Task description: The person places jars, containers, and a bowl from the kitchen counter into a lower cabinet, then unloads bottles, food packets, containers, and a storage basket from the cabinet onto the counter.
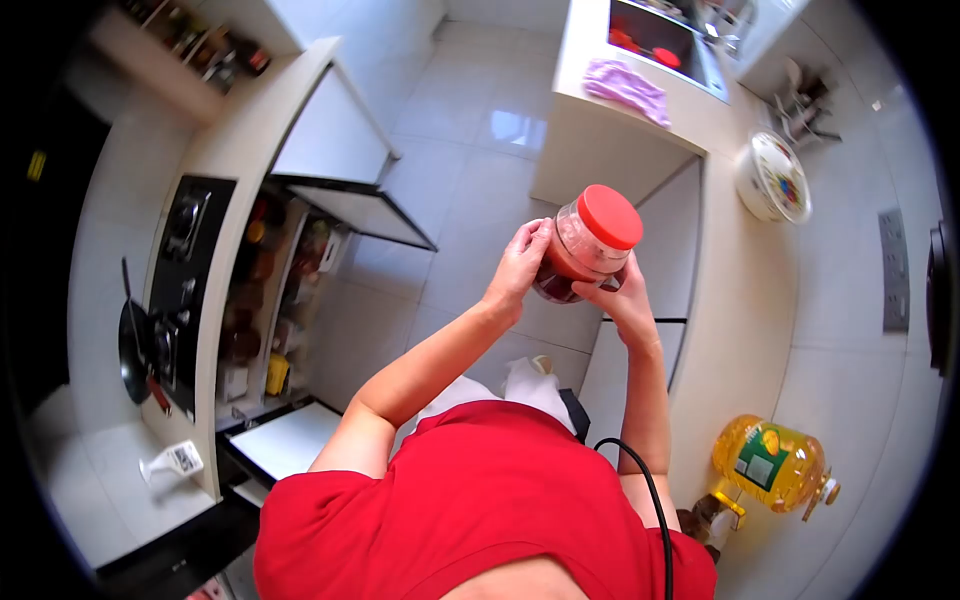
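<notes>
A clear jar (577, 243) with a red lid (610, 216) and dark red contents is held up in front of me, tilted slightly to the right. My left hand (522, 262) grips its left side, fingers against the wall. Around the lower right side curls my right hand (622, 297), with its thumb near the base. Some of the right fingers are hidden behind the jar. The lid sits on the jar.
An open cabinet (290, 290) with bottles and jars stands at left, its door (365, 215) jutting into the walkway. A stove (185, 270) and wok (133, 345) are beyond. On the right counter are an oil bottle (768, 462), a floral bowl (775, 180) and a purple cloth (627, 88) near the sink (718, 75).
</notes>
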A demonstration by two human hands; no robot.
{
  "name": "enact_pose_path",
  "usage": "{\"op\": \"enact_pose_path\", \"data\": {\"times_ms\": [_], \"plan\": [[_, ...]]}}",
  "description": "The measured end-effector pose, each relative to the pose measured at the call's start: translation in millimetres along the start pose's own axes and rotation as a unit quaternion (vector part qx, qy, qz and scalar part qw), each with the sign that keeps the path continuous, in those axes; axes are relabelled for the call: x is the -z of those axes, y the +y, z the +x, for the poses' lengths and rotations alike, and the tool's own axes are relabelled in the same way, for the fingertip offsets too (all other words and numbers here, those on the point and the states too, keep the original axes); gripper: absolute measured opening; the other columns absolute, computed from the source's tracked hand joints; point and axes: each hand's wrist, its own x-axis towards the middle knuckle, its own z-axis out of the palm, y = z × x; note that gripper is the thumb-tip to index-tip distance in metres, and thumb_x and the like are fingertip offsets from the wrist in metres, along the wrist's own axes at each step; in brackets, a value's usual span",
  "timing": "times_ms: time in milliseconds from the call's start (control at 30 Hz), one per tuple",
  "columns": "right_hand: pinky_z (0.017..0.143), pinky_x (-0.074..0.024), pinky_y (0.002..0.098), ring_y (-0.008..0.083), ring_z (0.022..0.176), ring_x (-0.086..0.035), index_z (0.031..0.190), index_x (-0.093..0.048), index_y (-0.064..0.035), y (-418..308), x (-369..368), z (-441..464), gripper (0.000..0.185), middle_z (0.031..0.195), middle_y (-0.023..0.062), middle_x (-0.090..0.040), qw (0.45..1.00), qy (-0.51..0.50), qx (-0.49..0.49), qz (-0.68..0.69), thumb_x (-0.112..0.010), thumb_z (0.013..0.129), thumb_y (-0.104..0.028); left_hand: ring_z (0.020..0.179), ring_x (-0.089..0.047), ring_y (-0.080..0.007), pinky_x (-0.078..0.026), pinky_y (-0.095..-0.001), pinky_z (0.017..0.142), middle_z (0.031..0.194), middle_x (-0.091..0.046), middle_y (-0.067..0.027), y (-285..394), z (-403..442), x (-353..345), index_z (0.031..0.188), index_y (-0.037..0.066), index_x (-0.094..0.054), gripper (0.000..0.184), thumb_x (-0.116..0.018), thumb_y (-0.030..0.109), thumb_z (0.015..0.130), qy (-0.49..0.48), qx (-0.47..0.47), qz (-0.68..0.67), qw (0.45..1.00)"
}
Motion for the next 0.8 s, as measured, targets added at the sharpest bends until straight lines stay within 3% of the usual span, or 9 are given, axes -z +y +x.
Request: {"op": "enact_pose_path", "data": {"times_ms": [67, 167, 233, 400, 533, 800], "plan": [[0.094, -0.0414, 0.0343, 0.0217, 0.112, -0.048, 0.128, -0.036, -0.0043, -0.1, -48.9, 8.0, 0.083, 0.120, 0.0093, -0.050, 0.998, -0.057, -0.017, 0.017, -0.081, 0.060, -0.010, 0.108, -0.046, -0.0129, -0.035, -0.0335, 0.092, 0.119, -0.051, -0.0004, 9.1, -14.6, 53.0, 0.126, 0.015, -0.044, 0.052, -0.047, 0.050, 0.089, 0.018, -0.019, -0.001, 1.000], [0.095, -0.0402, 0.0343, 0.0214, 0.111, -0.049, 0.128, -0.036, -0.0031, 7.0, -123.5, 22.3, 0.082, 0.119, 0.0099, -0.051, 0.992, -0.128, -0.004, 0.002, -0.081, 0.059, -0.010, 0.102, -0.049, -0.0101, -0.037, -0.0278, 0.087, 0.112, -0.053, 0.0006, 32.7, -45.8, 132.8, 0.122, 0.014, -0.047, 0.048, -0.049, 0.049, 0.089, 0.073, -0.033, 0.011, 0.997], [0.094, -0.0430, 0.0357, 0.0220, 0.114, -0.047, 0.128, -0.036, -0.0032, 9.3, -171.1, 29.4, 0.084, 0.120, 0.0100, -0.050, 0.980, -0.194, 0.005, 0.035, -0.082, 0.059, -0.011, 0.099, -0.047, -0.0139, -0.039, -0.0283, 0.086, 0.107, -0.052, -0.0051, 47.8, -71.0, 174.7, 0.116, 0.010, -0.051, 0.046, -0.054, 0.046, 0.087, 0.114, -0.082, -0.001, 0.990], [0.095, -0.0405, 0.0352, 0.0204, 0.112, -0.048, 0.129, -0.035, -0.0028, 11.8, -268.9, 47.1, 0.084, 0.120, 0.0093, -0.050, 0.954, -0.293, -0.023, 0.058, -0.082, 0.060, -0.012, 0.096, -0.047, -0.0135, -0.040, -0.0273, 0.083, 0.110, -0.045, -0.0058, 65.7, -110.3, 263.2, 0.113, 0.012, -0.053, 0.038, -0.054, 0.041, 0.089, 0.190, -0.134, -0.055, 0.971], [0.096, -0.0389, 0.0342, 0.0192, 0.111, -0.048, 0.130, -0.036, -0.0019, 9.7, -316.3, 63.2, 0.086, 0.120, 0.0089, -0.050, 0.922, -0.378, -0.039, 0.072, -0.083, 0.060, -0.016, 0.095, -0.047, -0.0134, -0.040, -0.0270, 0.083, 0.110, -0.046, -0.0061, 78.4, -136.4, 296.5, 0.113, 0.011, -0.053, 0.037, -0.055, 0.039, 0.089, 0.258, -0.157, -0.031, 0.953], [0.096, -0.0387, 0.0337, 0.0188, 0.112, -0.047, 0.130, -0.036, -0.0016, 15.6, -378.5, 113.3, 0.086, 0.120, 0.0091, -0.051, 0.869, -0.488, -0.077, 0.017, -0.083, 0.061, -0.019, 0.092, -0.047, -0.0117, -0.040, -0.0226, 0.079, 0.099, -0.051, -0.0025, 85.5, -136.6, 333.3, 0.112, 0.012, -0.054, 0.035, -0.058, 0.037, 0.088, 0.356, -0.161, -0.126, 0.912]]}}
